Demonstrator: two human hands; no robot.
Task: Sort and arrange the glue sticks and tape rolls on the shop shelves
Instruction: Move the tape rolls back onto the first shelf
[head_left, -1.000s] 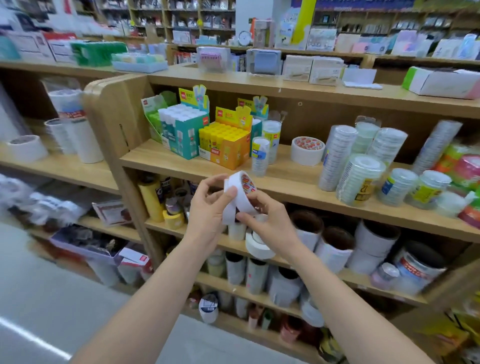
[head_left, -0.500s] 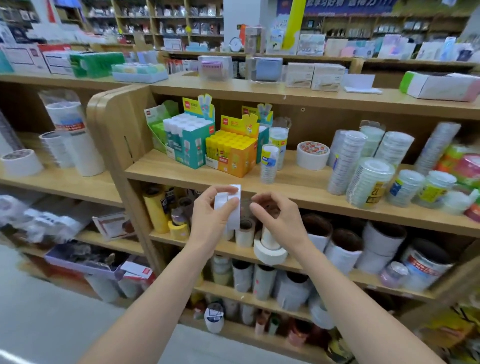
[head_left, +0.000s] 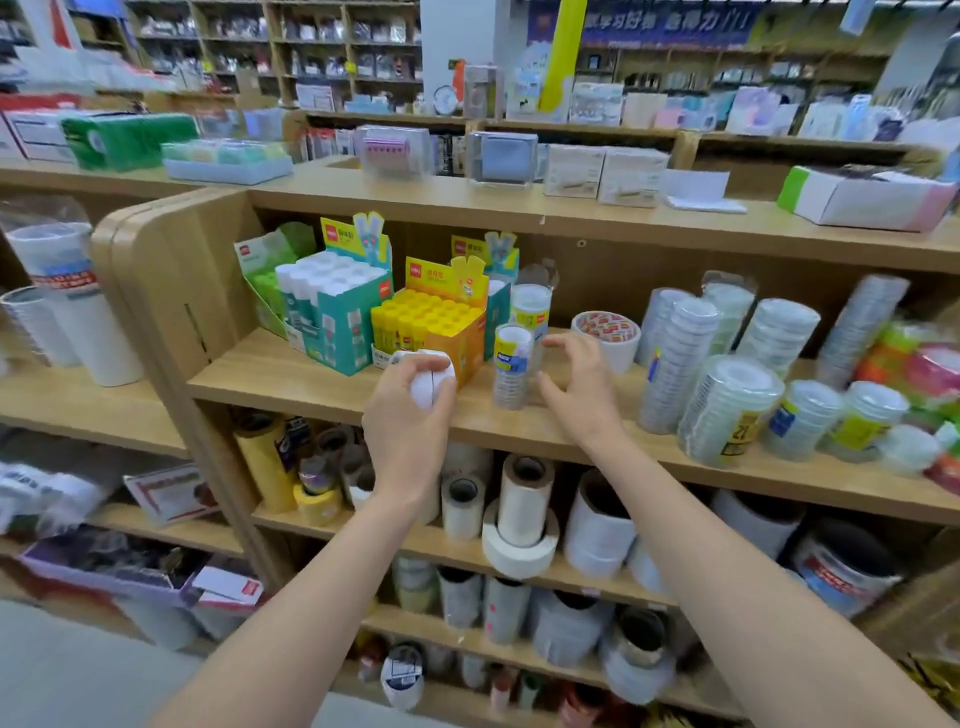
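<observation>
My left hand (head_left: 410, 415) grips a white tape roll (head_left: 430, 378) edge-on, just above the front of the upper wooden shelf (head_left: 291, 379). It is in front of the yellow glue-stick box (head_left: 431, 325). My right hand (head_left: 579, 387) hovers empty with fingers spread and curved. It is beside a small stack of clear tape with a yellow-blue label (head_left: 511, 366). A teal box of white glue sticks (head_left: 332, 306) stands further left. A white tape roll with red print (head_left: 607, 338) lies behind my right hand.
Sleeves of clear tape rolls (head_left: 727, 410) fill the shelf to the right. Large white and brown tape rolls (head_left: 522, 519) crowd the shelves below. The curved side panel (head_left: 156, 291) bounds the unit at left. Boxes (head_left: 862, 195) sit on top.
Both hands rose from the lower shelf level to the upper shelf. The white roll is now in my left hand alone. My right hand let go and moved right.
</observation>
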